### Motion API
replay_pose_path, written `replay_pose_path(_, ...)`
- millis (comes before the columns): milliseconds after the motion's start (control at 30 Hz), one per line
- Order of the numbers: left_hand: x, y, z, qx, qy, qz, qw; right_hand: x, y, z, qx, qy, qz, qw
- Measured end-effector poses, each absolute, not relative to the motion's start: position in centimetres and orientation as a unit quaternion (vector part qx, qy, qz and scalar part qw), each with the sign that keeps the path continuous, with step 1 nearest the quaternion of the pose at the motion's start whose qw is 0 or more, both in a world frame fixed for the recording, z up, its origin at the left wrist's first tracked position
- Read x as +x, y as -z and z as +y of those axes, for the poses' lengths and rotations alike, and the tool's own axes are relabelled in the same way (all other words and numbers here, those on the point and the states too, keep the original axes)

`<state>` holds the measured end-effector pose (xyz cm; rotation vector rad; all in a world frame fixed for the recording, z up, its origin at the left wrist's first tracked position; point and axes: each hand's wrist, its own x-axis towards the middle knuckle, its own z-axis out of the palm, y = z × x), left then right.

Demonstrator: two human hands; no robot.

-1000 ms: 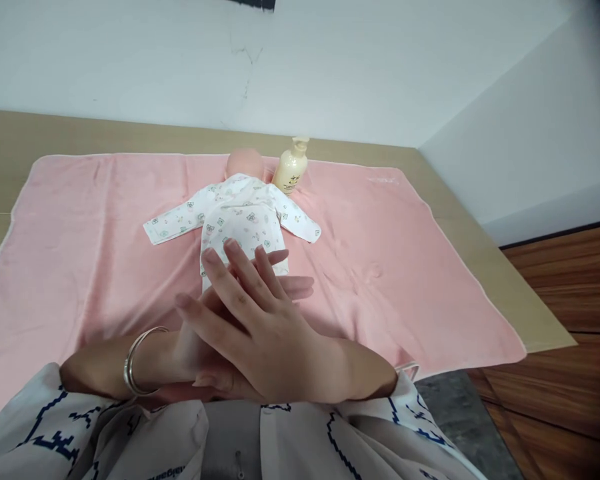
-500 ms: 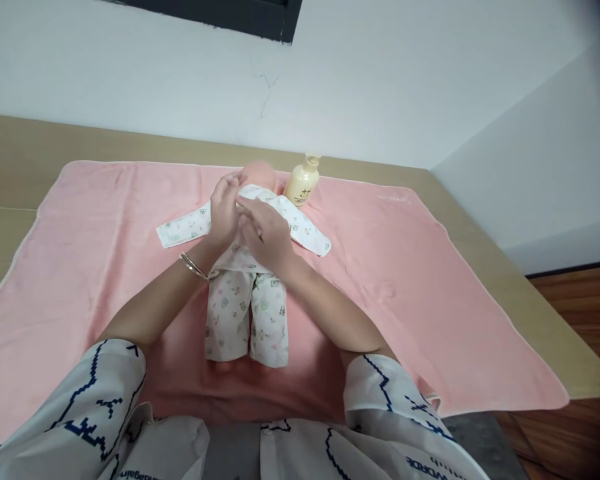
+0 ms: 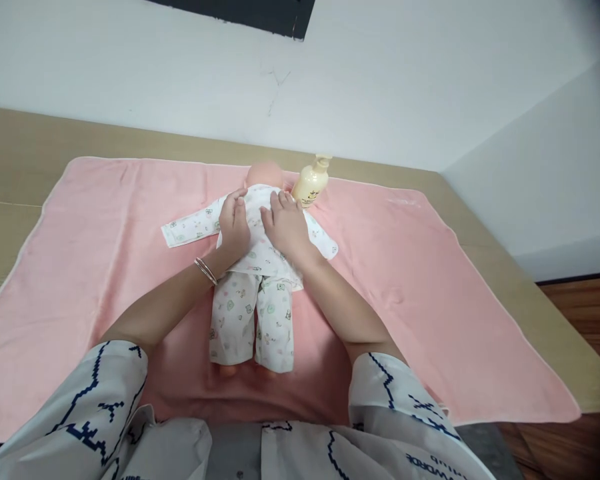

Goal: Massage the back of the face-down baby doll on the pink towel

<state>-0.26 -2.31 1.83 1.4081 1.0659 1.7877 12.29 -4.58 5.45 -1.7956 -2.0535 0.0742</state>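
A baby doll [image 3: 265, 175] lies face down or face up, I cannot tell which, in a white printed top [image 3: 257, 230] and matching trousers [image 3: 235, 317]. Its sleeves spread out to both sides and its feet point towards me. My left hand [image 3: 235, 223] rests on the left of the doll's upper body, fingers stretched and turned inward. On the right side of the chest area my right hand [image 3: 287, 223] lies flat, palm down, fingers out. Neither hand holds anything. Just beyond my right fingers stands a cream pump bottle [image 3: 311, 183].
Under the doll a pink blanket [image 3: 395, 300] covers much of the wooden table [image 3: 35, 143]. A white wall [image 3: 205, 87] with a dark panel [image 3: 260, 13] rises behind the far edge. Brown wooden flooring [image 3: 585, 313] shows at the right.
My hands, which were close together above the doll's chest, have parted and come down onto its top, one on each side. The view has shifted slightly.
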Motion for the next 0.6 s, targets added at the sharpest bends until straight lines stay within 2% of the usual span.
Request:
replay_pose_path(67, -0.3, -1.6, -2.4, 0.544, -0.685, 0.388, 0.291, 11.2, -5.5, -5.4, -0.609, -0.008, -0.772, 0.182)
replay_pose_path(200, -0.3, -1.3, -2.3, 0.558, -0.687, 0.374, 0.275, 11.7, -5.8, -4.6, -0.494, -0.050, -0.854, 0.152)
replay_pose_path(300, -0.3, -1.2, -2.2, 0.558, -0.687, 0.382, 0.265, 13.0, -5.8, -3.5, -0.545, -0.072, -0.816, 0.180)
replay_pose_path(433, -0.3, -1.1, -2.2, 0.578, -0.659, 0.411, 0.251, 11.7, -5.1, -5.2, -0.634, -0.030, -0.752, 0.180)
replay_pose_path(600, -0.3, -1.1, -2.2, 0.581, -0.634, 0.402, 0.316, 10.6, -5.0, -6.2, -0.541, -0.034, -0.829, 0.140)
